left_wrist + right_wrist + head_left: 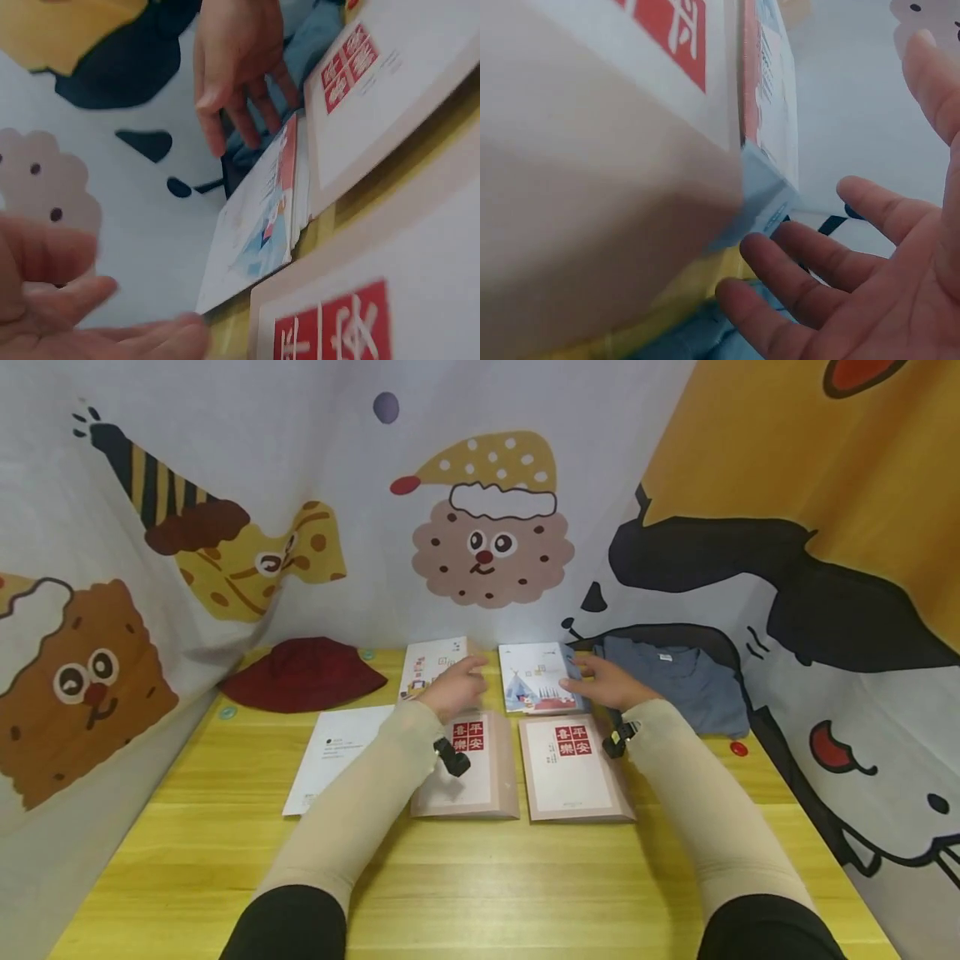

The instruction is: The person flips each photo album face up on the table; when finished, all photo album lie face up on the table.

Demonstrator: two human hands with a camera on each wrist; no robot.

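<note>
Cartoon-printed fabric [322,410] hangs behind and beside your yellow wooden table [420,893]. Your left hand [456,687] reaches to the far middle, across the right side of the tall white booklet [431,660]; its fingers are spread loosely with wide gaps and grip nothing. You cannot tell whether they touch that cover. Your right hand [611,683] is at the right edge of the tent-picture booklet [536,664], which lies flat at the far middle, right of the tall one. Its fingers are extended and fanned apart, with nothing pinched between them; the tips come close to the pale blue flap [761,199], though contact is unclear.

Nearer you, two booklets with red character squares lie side by side, the left one [472,781] partly under your left wrist, the right one [566,781] near your right wrist. Left of them lies a white text-backed booklet [337,747]. A dark red hat [307,677] sits far left, a blue-grey garment [690,685] far right.
</note>
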